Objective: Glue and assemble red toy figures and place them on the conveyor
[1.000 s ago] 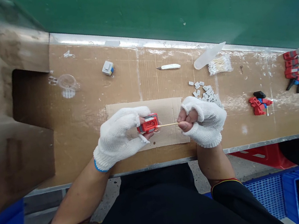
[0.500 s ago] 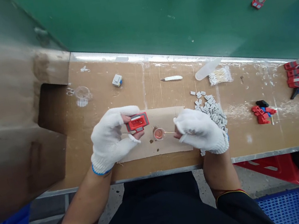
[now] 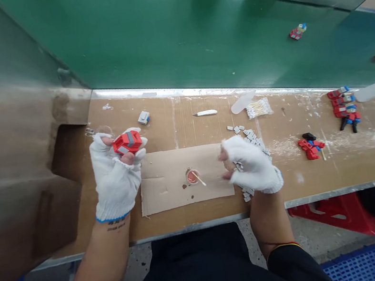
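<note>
Gloved in white with bare fingertips, my left hand [image 3: 112, 178] holds a red block with grey parts [image 3: 127, 143] between thumb and fingers. My right hand [image 3: 251, 163], in a matching glove, is over the right edge of the cardboard sheet [image 3: 168, 197], thumb and fingers apart, holding nothing. A small round cup of reddish liquid [image 3: 191, 176] stands on that sheet, with a cotton swab [image 3: 199, 178] leaning on its rim. Small grey pieces [image 3: 252, 136] lie in a pile behind and beside my right hand, which partly hides them.
Toward the back lie a grey-white block [image 3: 143, 117], a white-handled knife [image 3: 206, 113] and a bundle of swabs [image 3: 259, 108]. Red and blue pieces [image 3: 311, 147] and assembled figures [image 3: 345, 108] are at the right. More sit on the green belt [image 3: 193, 47].
My right hand has let go of the swab, which now rests in the cup. My left hand has moved left and turned the red block over. The view has shifted.
</note>
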Tool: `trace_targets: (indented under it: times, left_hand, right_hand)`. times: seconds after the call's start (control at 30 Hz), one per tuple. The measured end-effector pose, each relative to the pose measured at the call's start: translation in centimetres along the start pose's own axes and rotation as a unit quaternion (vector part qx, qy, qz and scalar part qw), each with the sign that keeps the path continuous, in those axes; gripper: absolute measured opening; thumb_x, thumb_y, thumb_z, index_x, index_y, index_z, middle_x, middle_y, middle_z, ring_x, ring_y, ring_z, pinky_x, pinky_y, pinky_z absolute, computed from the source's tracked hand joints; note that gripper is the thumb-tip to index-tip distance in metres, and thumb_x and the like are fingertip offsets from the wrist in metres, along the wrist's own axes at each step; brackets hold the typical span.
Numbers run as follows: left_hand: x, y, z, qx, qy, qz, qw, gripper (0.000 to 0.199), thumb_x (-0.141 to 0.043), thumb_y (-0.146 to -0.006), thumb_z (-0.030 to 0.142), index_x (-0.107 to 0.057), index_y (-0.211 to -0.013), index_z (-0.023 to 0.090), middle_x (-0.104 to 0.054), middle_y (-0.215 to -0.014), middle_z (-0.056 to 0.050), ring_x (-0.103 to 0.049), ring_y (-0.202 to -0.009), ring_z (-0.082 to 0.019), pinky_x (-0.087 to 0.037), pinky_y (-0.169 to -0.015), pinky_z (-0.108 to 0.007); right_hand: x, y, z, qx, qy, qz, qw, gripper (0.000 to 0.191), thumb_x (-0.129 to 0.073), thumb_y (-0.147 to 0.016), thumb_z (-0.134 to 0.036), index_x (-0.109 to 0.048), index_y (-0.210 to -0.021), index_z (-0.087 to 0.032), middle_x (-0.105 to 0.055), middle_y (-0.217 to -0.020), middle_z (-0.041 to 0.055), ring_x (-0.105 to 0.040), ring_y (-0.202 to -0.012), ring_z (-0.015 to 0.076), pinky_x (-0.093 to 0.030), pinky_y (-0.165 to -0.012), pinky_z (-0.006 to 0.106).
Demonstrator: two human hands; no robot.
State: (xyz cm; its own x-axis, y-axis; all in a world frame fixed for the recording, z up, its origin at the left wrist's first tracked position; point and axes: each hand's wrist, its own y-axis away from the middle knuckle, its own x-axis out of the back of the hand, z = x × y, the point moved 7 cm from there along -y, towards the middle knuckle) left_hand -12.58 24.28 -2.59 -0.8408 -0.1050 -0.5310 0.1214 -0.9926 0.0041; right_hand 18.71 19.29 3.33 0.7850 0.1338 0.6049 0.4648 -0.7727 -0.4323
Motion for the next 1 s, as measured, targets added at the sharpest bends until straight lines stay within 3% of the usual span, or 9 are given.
trace_targets:
  times: [0.1,0.17,0.23,0.3,0.43,0.53,0.67,0.77,1.0]
  left_hand:
    - [0.3,-0.2,-0.2,-0.003,0.002,0.000,1.000,0.045,-0.109,-0.085,0.019,-0.078,-0.109,0.041,-0.089,-0.124,0.007,-0.090,-0.109,-0.020,-0.076,-0.088,-0.027]
    - [0.2,-0.3,-0.4,-0.006,0.004,-0.005,1.000,0.045,-0.107,-0.085,0.017,-0.077,-0.108,0.041,-0.089,-0.123,0.007,-0.090,-0.110,-0.020,-0.076,-0.090,-0.028]
    - [0.1,-0.3,-0.6,-0.012,0.014,-0.005,1.000,0.046,-0.107,-0.084,0.016,-0.076,-0.110,0.040,-0.090,-0.122,0.006,-0.090,-0.108,-0.020,-0.076,-0.090,-0.027]
    - [0.1,-0.4,-0.8,-0.018,0.031,0.001,0.999,0.050,-0.108,-0.082,0.016,-0.074,-0.112,0.037,-0.091,-0.122,0.004,-0.091,-0.106,-0.019,-0.076,-0.088,-0.026]
    - [0.5,-1.0,-1.8,0.003,0.074,0.027,0.997,0.056,-0.110,-0.073,0.016,-0.070,-0.110,0.030,-0.092,-0.117,0.003,-0.091,-0.097,-0.017,-0.073,-0.078,-0.021]
    - [0.7,-1.5,-2.0,-0.004,0.084,0.036,0.996,0.058,-0.109,-0.069,0.012,-0.069,-0.109,0.027,-0.091,-0.110,0.004,-0.091,-0.095,-0.015,-0.071,-0.080,-0.018]
    - [0.4,-2.3,-2.0,-0.025,0.085,0.020,0.996,0.052,-0.108,-0.072,0.018,-0.069,-0.106,0.024,-0.089,-0.100,0.003,-0.090,-0.091,-0.018,-0.074,-0.084,-0.026]
    - [0.4,-2.4,-2.3,-0.024,0.083,0.005,0.996,0.054,-0.110,-0.072,0.024,-0.071,-0.110,0.023,-0.088,-0.102,-0.001,-0.091,-0.096,-0.022,-0.077,-0.095,-0.038]
    - [-0.2,-0.7,-2.8,0.018,0.121,-0.027,0.992,0.056,-0.112,-0.075,0.035,-0.079,-0.119,0.023,-0.090,-0.117,-0.007,-0.090,-0.116,-0.029,-0.074,-0.116,-0.053]
  right_hand:
    - [6.9,3.8,2.1,-0.082,0.044,0.291,0.952,0.013,-0.076,-0.101,-0.025,-0.077,-0.113,-0.032,-0.070,-0.101,0.0015,-0.069,-0.094,0.0236,-0.056,-0.083,0.041]
    - [9.3,5.6,2.3,-0.120,0.097,0.374,0.915,0.012,-0.074,-0.100,-0.021,-0.077,-0.107,-0.031,-0.069,-0.098,0.0002,-0.067,-0.088,0.0214,-0.053,-0.081,0.039]
    - [9.4,4.6,1.8,-0.116,0.149,0.323,0.927,0.014,-0.073,-0.101,-0.018,-0.077,-0.106,-0.031,-0.072,-0.100,0.0002,-0.069,-0.091,0.0217,-0.055,-0.085,0.041]
    - [7.4,1.2,1.0,-0.073,0.187,0.181,0.963,0.017,-0.070,-0.103,-0.017,-0.077,-0.109,-0.031,-0.077,-0.105,0.0018,-0.072,-0.099,0.0244,-0.057,-0.092,0.044]
    - [-0.6,-8.2,2.1,-0.005,0.217,-0.138,0.966,0.027,-0.067,-0.097,-0.013,-0.074,-0.118,-0.028,-0.078,-0.121,0.0070,-0.067,-0.108,0.0290,-0.054,-0.099,0.046]
    - [-7.4,-15.1,4.5,0.000,0.224,-0.285,0.932,0.037,-0.057,-0.096,-0.009,-0.074,-0.125,-0.024,-0.076,-0.135,0.0117,-0.061,-0.117,0.0307,-0.048,-0.105,0.045]
    - [-14.1,-21.7,6.3,0.048,0.239,-0.344,0.907,0.025,-0.062,-0.091,-0.008,-0.076,-0.104,-0.025,-0.076,-0.114,0.0078,-0.059,-0.104,0.0269,-0.044,-0.092,0.038]
    - [-15.7,-23.3,7.3,0.056,0.233,-0.360,0.902,0.016,-0.065,-0.087,-0.010,-0.070,-0.086,-0.024,-0.071,-0.096,0.0060,-0.055,-0.091,0.0251,-0.041,-0.083,0.037]
    - [-7.2,-18.3,6.0,0.017,0.142,-0.215,0.966,0.022,-0.053,-0.091,-0.010,-0.064,-0.101,-0.026,-0.069,-0.106,0.0080,-0.061,-0.104,0.0279,-0.053,-0.095,0.041]
